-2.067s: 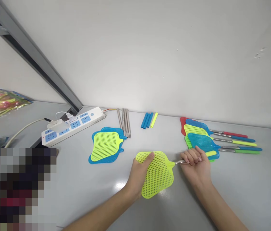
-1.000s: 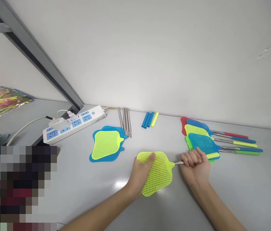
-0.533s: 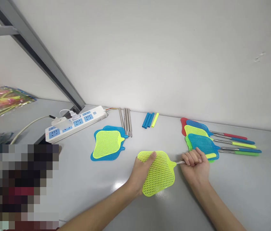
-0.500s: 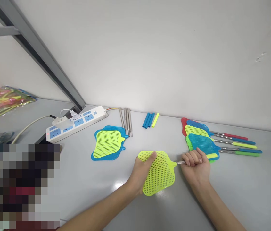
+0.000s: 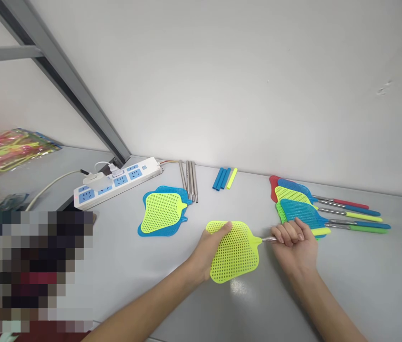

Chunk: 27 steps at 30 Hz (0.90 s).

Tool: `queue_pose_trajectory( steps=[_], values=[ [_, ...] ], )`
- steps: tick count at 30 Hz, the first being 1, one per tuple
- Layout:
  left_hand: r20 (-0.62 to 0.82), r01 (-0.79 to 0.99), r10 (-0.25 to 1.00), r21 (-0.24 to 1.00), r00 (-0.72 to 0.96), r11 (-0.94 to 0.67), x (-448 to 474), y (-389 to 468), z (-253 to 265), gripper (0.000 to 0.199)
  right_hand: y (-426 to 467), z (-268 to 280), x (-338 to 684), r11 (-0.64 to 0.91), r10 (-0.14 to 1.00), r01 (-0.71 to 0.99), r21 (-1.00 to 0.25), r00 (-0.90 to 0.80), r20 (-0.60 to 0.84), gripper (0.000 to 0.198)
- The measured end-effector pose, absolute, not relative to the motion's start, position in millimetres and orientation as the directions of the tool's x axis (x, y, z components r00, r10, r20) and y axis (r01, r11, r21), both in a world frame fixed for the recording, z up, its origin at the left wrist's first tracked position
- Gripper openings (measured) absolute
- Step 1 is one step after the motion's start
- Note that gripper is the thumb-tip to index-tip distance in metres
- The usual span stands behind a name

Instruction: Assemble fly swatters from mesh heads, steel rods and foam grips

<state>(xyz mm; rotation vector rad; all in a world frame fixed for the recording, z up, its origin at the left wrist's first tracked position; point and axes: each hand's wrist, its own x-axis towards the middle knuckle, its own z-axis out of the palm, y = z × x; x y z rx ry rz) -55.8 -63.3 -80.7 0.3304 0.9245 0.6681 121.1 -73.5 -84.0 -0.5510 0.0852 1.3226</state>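
At the near centre of a grey table (image 5: 365, 280), a yellow swatter (image 5: 234, 254) gripped in both hands.
The left hand (image 5: 204, 251) pinches the mesh; the right hand (image 5: 295, 244) is clenched round shaft (image 5: 268, 239) and sleeve (image 5: 321, 232), hiding their joint. Five whole swatters (image 5: 302, 213) lie stacked at right, seemingly done; farther left, three loose heads (image 5: 161, 211), steel rods (image 5: 193, 180) and four loose sleeves (image 5: 225, 178) lie unjoined.

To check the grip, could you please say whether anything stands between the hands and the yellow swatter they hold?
Nothing visible does: the left hand holds the yellow swatter directly, and the right hand grips its handle end.
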Motion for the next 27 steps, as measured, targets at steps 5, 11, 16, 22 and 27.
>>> queue_pose_trajectory(
  steps=[5,11,16,22,27],
  values=[
    [-0.591,-0.409,0.645,0.499,0.484,0.764,-59,-59,-83,0.03,-73,-79,122,0.12,0.89,-0.938,-0.326,0.247,-0.383,0.038],
    [-0.588,-0.401,0.64,0.499,0.494,0.768,-64,-53,-86,0.03,-73,-78,121,0.098,0.898,-0.938,-0.334,0.227,-0.376,0.039],
    [-0.602,-0.394,0.625,0.485,0.497,0.781,-65,-50,-85,0.027,-73,-77,119,0.098,0.887,-0.953,-0.286,0.213,-0.409,0.038],
    [-0.607,-0.404,0.629,0.481,0.487,0.778,-65,-50,-83,0.025,-71,-82,121,0.079,0.887,-0.963,-0.257,0.185,-0.422,0.037],
    [-0.6,-0.418,0.635,0.479,0.487,0.772,-65,-50,-82,0.023,-70,-86,122,0.073,0.882,-0.971,-0.228,0.17,-0.441,0.036]
  ],
)
